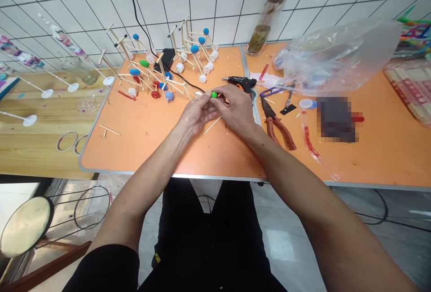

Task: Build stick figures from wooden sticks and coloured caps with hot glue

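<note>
**Green bead (214,95) pinched between both hands**

The left hand (198,113) and right hand (236,109) met above the orange tabletop (144,144), forearms angled inward, fingertips clamped on the green bead. Its long axis apparently ran sideways, though fingers hid most of it. A hot glue gun (239,82) lay just beyond.

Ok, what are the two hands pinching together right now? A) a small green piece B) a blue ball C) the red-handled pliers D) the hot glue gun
A: the small green piece sits between the fingertips of the left hand and right hand, while the hot glue gun lies untouched beyond them.
</note>
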The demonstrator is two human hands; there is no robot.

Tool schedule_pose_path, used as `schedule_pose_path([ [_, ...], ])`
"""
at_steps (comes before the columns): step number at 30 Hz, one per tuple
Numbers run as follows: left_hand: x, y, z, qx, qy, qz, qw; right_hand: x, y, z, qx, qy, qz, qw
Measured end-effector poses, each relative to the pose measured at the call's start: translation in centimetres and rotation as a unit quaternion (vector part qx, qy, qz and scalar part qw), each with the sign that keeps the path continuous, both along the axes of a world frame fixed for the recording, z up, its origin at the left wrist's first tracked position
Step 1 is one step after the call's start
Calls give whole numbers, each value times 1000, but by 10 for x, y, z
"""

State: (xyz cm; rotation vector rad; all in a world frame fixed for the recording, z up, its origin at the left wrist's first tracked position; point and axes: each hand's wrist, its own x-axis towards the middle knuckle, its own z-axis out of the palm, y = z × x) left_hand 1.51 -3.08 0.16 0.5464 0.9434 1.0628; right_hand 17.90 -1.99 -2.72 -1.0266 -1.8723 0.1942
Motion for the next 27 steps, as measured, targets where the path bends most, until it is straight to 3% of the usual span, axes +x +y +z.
schedule_pose_path([
  [14, -4, 4, -11, 23, 17, -3, 1000, -1, 0, 1, -21, -15, -18, 1000],
  [27, -2, 1, -1, -12, 15, 23, 1000, -1, 1, -1, -26, -12, -17, 999],
])
